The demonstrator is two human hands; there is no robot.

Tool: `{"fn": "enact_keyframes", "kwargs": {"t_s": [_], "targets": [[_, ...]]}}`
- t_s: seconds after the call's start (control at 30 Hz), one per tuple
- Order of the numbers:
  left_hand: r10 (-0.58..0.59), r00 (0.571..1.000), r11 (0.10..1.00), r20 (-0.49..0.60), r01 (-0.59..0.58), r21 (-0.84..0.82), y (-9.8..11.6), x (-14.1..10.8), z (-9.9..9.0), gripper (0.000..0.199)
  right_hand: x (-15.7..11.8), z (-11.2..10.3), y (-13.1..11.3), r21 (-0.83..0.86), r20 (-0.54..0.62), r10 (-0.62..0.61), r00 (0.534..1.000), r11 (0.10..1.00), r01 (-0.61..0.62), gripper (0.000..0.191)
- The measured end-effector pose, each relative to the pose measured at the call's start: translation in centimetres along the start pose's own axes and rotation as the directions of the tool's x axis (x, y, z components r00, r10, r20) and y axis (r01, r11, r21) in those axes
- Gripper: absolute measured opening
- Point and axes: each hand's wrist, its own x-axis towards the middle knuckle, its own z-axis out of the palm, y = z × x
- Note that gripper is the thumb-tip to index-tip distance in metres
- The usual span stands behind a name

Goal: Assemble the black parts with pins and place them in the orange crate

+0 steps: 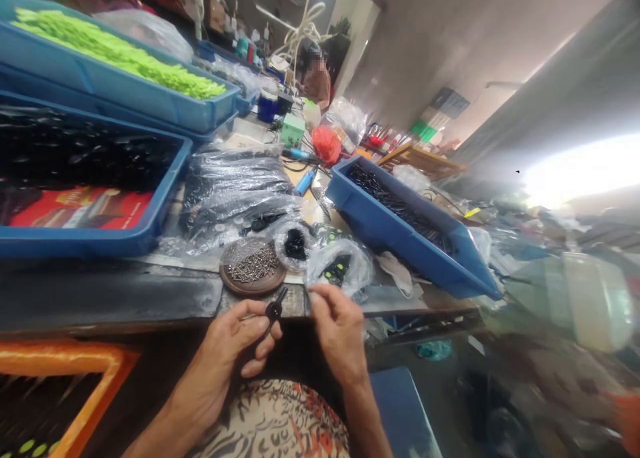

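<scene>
My left hand [237, 341] pinches a small black part [275, 310] with a round body and a short stem pointing up and away. To its right, my right hand [340, 331] has thumb and forefinger pressed together; whatever lies between them is too small to make out. Just beyond sits a round brown dish [240, 289] of small metal screws or pins [254, 265]. Beside the dish stand an open clear bag of black pieces [295, 243] and another clear bag [363, 271] with black and lime-green pieces.
Blue bins [173, 201] stand at the left, one holding lime-green parts [120, 51]. A long blue bin [405, 238] of dark slim parts lies at the right. An orange crate [105, 365] is at lower left. Another person [317, 78] sits far back.
</scene>
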Motion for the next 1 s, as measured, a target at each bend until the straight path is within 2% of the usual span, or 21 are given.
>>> {"fn": "enact_keyframes", "kwargs": {"t_s": [0.07,0.1,0.2,0.3,0.4,0.47,0.6,0.7,0.8,0.83,0.9,0.97,1.0], "targets": [[-0.012,1.0,1.0,-0.015,0.012,-0.01,0.0,0.1,0.1,0.013,1.3,-1.6,1.4,-0.197,-0.137,-0.105,0.985,0.977,0.076,0.019],[-0.017,1.0,1.0,-0.018,0.016,-0.016,-0.1,0.1,0.1,0.014,2.1,-2.2,2.3,-0.292,-0.147,-0.147,0.978,0.951,0.099,0.019],[-0.022,0.999,0.999,-0.026,0.021,-0.034,0.0,0.2,0.2,0.014,4.1,-3.2,4.9,-0.54,0.006,-0.177,0.984,0.828,0.152,0.023],[-0.037,0.999,0.998,-0.037,0.035,-0.045,0.2,0.2,0.5,0.014,4.9,-3.4,6.1,-0.623,0.133,-0.164,0.977,0.753,0.211,0.023],[-0.046,0.998,0.998,-0.043,0.044,-0.053,0.3,0.2,0.7,0.014,4.8,-3.3,6.1,-0.702,0.227,-0.157,0.961,0.658,0.273,0.02],[-0.044,0.999,0.998,-0.03,0.042,-0.056,0.2,0.2,0.6,0.014,4.8,-3.3,6.0,-0.731,0.243,-0.149,0.959,0.621,0.281,0.018],[-0.038,0.999,0.996,-0.014,0.037,-0.078,0.1,0.3,0.4,0.016,5.1,-3.3,6.1,-0.724,0.219,-0.146,0.965,0.639,0.261,0.018],[-0.023,1.0,0.995,-0.016,0.022,-0.096,0.1,0.4,0.4,0.016,4.8,-3.0,5.5,-0.602,0.132,-0.203,0.97,0.761,0.241,0.021],[-0.008,1.0,0.993,-0.021,0.006,-0.114,0.0,0.5,0.5,0.015,3.3,-2.4,3.6,-0.282,0.075,-0.218,0.973,0.931,0.23,0.02],[-0.001,1.0,0.993,-0.028,-0.002,-0.116,0.0,0.5,0.5,0.015,2.7,-2.1,2.9,-0.171,0.109,-0.18,0.978,0.965,0.197,0.018],[0.02,0.999,0.994,-0.046,-0.025,-0.109,-0.1,0.5,0.5,0.015,1.3,-1.3,1.6,0.029,0.253,-0.045,0.966,0.999,0.039,0.018],[0.06,0.996,0.994,-0.07,-0.066,-0.085,-0.2,0.5,0.4,0.013,0.2,-0.5,0.9,0.154,0.387,0.074,0.919,0.978,-0.144,0.02],[0.087,0.993,0.993,-0.079,-0.093,-0.067,-0.3,0.5,0.4,0.013,-0.2,0.0,0.8,0.178,0.419,0.111,0.901,0.963,-0.202,0.022]]}}
